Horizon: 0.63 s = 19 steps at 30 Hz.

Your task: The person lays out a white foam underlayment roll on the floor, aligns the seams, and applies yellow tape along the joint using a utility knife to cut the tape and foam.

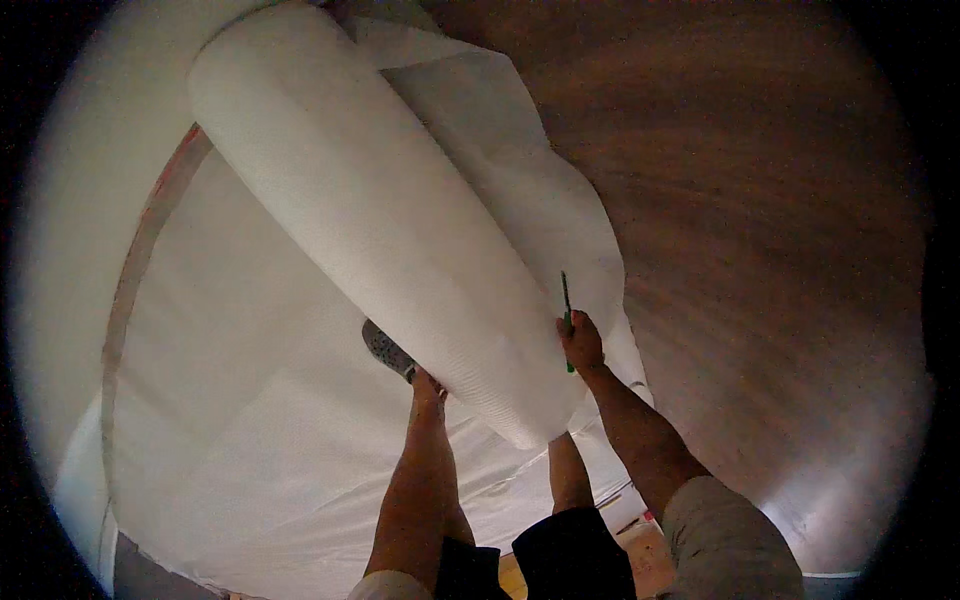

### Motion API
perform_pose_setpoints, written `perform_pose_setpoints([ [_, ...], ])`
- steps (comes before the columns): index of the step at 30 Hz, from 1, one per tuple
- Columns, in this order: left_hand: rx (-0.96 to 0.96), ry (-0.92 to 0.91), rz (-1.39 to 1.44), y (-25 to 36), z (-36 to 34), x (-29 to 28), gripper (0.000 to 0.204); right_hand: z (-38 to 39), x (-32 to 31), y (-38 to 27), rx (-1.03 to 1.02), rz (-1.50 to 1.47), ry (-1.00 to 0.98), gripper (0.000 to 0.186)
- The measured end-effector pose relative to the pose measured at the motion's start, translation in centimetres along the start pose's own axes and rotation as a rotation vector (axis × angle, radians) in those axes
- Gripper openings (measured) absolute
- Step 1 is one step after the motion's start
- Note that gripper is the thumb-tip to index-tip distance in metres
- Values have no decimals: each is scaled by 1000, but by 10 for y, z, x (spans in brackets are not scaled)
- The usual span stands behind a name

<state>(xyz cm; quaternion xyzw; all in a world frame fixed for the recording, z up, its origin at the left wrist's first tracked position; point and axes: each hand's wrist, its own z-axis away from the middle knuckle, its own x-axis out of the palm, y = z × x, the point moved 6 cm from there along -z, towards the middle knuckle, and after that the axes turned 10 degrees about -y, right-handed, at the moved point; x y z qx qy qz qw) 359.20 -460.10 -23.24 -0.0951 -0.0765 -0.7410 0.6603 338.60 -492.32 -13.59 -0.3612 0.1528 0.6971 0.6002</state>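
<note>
A big white roll of ribbed sheet material (370,220) slants from the upper left down toward my legs. At its near end, on the right side, my right hand (582,342) is closed around a green-handled tool with a thin dark blade (566,292), which points away from me. The exact kind of tool is too small to make out. My left hand (428,384) is at the roll's lower left edge, close to my grey shoe (388,347). The roll hides its fingers, so their grip does not show.
White sheet (250,330) covers the floor left of the roll, and a loose wavy-edged flap (500,130) lies along its right. Brown wood-look floor (750,200) spreads to the right. A pale wall (80,220) with a strip along its base (125,280) borders the left.
</note>
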Motion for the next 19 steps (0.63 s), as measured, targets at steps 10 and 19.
perform_pose_setpoints([
  [10, 322, -343, -438, 48, 162, 142, 71, 53, -2, -7, 207, -478, -331, 57],
  [19, 353, -573, -24, 50, 423, 115, 79, 265, -280, -256, -177, -975, -518, 66],
])
